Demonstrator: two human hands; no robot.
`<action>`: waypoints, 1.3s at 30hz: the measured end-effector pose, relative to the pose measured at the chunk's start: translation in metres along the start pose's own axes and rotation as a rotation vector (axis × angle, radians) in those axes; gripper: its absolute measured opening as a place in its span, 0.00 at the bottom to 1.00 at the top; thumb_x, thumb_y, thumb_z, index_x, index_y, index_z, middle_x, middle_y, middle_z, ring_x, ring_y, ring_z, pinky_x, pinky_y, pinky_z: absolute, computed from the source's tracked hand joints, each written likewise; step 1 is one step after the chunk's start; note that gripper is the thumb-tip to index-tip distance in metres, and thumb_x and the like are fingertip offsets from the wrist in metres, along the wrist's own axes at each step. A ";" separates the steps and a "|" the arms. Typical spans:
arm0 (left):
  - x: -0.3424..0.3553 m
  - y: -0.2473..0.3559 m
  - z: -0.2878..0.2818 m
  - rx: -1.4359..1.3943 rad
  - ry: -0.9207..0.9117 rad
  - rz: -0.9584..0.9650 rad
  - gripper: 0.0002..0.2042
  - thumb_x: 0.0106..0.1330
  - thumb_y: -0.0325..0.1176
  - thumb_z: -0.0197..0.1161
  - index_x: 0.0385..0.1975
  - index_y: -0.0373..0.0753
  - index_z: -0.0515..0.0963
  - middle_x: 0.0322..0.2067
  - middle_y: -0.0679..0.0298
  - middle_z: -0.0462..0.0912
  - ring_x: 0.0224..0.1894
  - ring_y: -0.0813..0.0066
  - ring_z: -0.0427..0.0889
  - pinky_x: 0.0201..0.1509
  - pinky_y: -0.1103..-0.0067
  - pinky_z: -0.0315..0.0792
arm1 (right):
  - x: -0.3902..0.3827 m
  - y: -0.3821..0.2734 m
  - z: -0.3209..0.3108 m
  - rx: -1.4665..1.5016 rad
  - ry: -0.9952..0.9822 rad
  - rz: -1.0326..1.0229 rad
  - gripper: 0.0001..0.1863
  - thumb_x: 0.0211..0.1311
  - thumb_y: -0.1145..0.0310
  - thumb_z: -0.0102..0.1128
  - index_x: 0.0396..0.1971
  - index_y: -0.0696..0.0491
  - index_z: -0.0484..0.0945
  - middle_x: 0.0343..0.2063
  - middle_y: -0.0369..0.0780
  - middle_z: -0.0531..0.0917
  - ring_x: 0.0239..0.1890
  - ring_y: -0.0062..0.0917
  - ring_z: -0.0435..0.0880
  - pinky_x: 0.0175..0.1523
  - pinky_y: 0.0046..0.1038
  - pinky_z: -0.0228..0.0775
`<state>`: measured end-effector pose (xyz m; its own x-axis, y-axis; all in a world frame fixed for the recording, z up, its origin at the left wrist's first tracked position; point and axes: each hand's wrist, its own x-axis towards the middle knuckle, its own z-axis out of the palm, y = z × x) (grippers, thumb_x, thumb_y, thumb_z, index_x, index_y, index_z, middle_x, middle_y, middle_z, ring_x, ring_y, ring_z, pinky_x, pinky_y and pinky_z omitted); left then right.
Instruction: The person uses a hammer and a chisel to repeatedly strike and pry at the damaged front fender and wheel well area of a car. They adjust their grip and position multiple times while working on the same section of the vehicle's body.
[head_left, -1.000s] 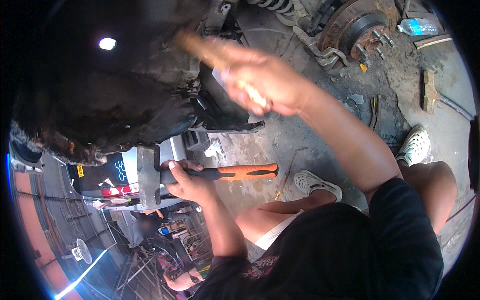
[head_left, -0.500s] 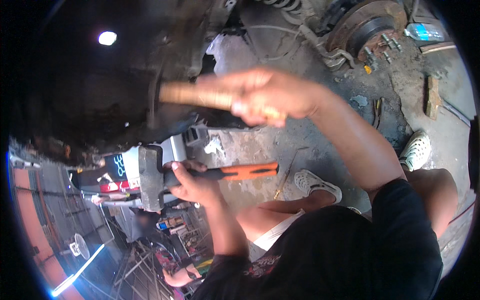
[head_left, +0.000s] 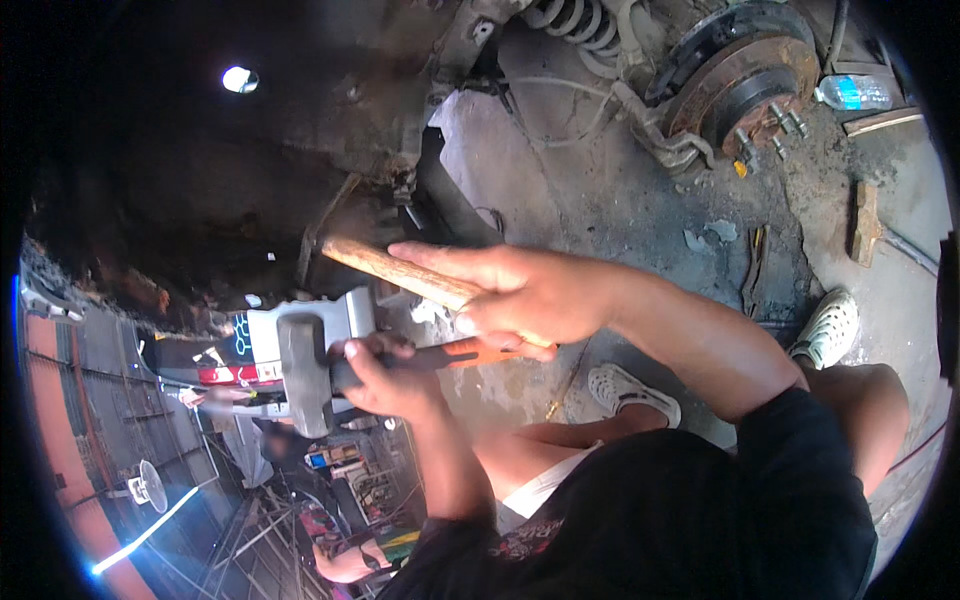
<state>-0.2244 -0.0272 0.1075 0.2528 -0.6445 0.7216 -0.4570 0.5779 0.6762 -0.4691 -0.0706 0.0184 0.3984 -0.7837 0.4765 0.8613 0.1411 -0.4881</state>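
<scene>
My left hand (head_left: 385, 378) is closed round the black part of a sledgehammer's handle, close under its blocky grey head (head_left: 307, 375). The black and orange handle (head_left: 455, 356) points to the right, its end partly hidden behind my right hand. My right hand (head_left: 530, 298) grips a wooden-handled hammer (head_left: 400, 272), forefinger laid along the wood. Its slim, dark head is hard to make out against the dark, worn metal of a vehicle's underbody (head_left: 250, 180). The hammer's handle slants up to the left, just above the sledgehammer.
A rusty brake disc (head_left: 745, 85) with studs and a coil spring (head_left: 580, 25) are at the upper right. A plastic bottle (head_left: 858, 92), another hammer (head_left: 866, 225) and pliers (head_left: 755, 265) lie on the floor. Another vehicle (head_left: 265, 345) and a person (head_left: 345, 560) appear at lower left.
My right hand has come down with the wooden-handled hammer, whose handle now slants instead of lying nearly level. My left hand and the sledgehammer are slightly lower in view.
</scene>
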 end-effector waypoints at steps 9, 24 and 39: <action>0.007 0.015 0.005 -0.038 -0.073 -0.044 0.10 0.75 0.33 0.59 0.46 0.33 0.71 0.18 0.61 0.74 0.15 0.77 0.69 0.19 0.79 0.65 | -0.003 -0.001 0.019 -0.057 -0.063 0.058 0.37 0.74 0.70 0.53 0.79 0.45 0.53 0.23 0.31 0.71 0.18 0.14 0.69 0.22 0.19 0.67; 0.019 0.031 0.009 -0.076 -0.082 -0.086 0.08 0.75 0.32 0.58 0.45 0.35 0.71 0.18 0.65 0.72 0.13 0.77 0.70 0.17 0.79 0.67 | -0.013 -0.017 0.012 -0.199 0.080 -0.060 0.40 0.70 0.67 0.57 0.78 0.52 0.51 0.20 0.33 0.75 0.11 0.13 0.68 0.15 0.17 0.62; 0.020 0.051 0.013 0.026 -0.070 -0.069 0.09 0.73 0.32 0.62 0.44 0.33 0.72 0.19 0.65 0.72 0.13 0.77 0.72 0.16 0.80 0.67 | 0.009 -0.013 0.025 -0.090 0.319 -0.059 0.30 0.74 0.68 0.55 0.73 0.49 0.60 0.22 0.32 0.73 0.15 0.14 0.70 0.18 0.16 0.63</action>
<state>-0.2540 -0.0170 0.1549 0.2247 -0.7162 0.6607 -0.4632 0.5181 0.7191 -0.4685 -0.0647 0.0474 0.2180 -0.9407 0.2599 0.8428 0.0471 -0.5362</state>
